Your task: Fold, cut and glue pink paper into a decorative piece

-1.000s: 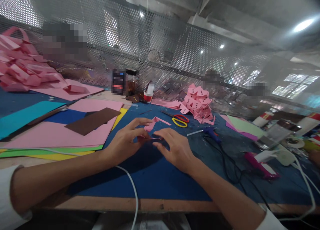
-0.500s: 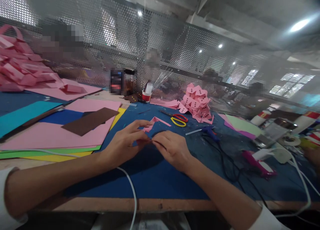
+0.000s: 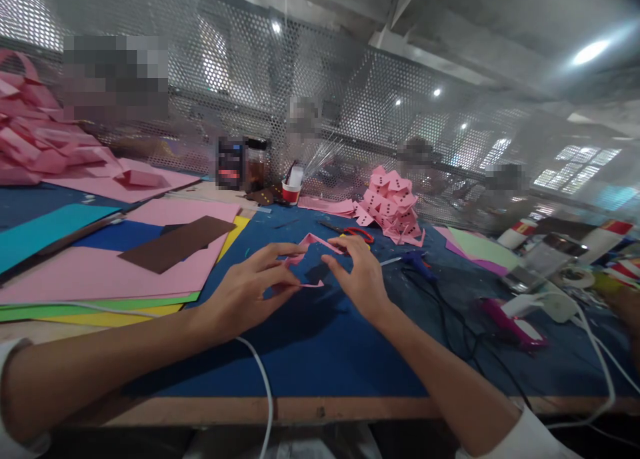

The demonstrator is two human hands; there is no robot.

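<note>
My left hand [image 3: 250,286] pinches a folded pink paper strip [image 3: 313,237] between thumb and fingers. The strip bends up at a crease in its middle, and a short, thin end with a small turned-up tip pokes out below my left fingertips. My right hand [image 3: 359,276] is at the strip's far right end, its thumb and forefinger apart. Its fingertips overlap that end in view; whether they touch it I cannot tell. Behind my right hand lie red-and-yellow-handled scissors [image 3: 359,232], partly hidden. A blue glue gun [image 3: 419,264] rests to the right.
Pink sheets [image 3: 110,272] and a brown piece [image 3: 177,244] lie at left, below a heap of pink strips [image 3: 45,132]. A dotted pink paper stack [image 3: 390,202] stands at the back near a paper cup [image 3: 291,191]. A white cable [image 3: 263,372] crosses the front edge.
My right hand has let go of the strip's near end, moved up and right to its far end, and spread its fingers. The near end now shows. My left hand keeps its pinch.
</note>
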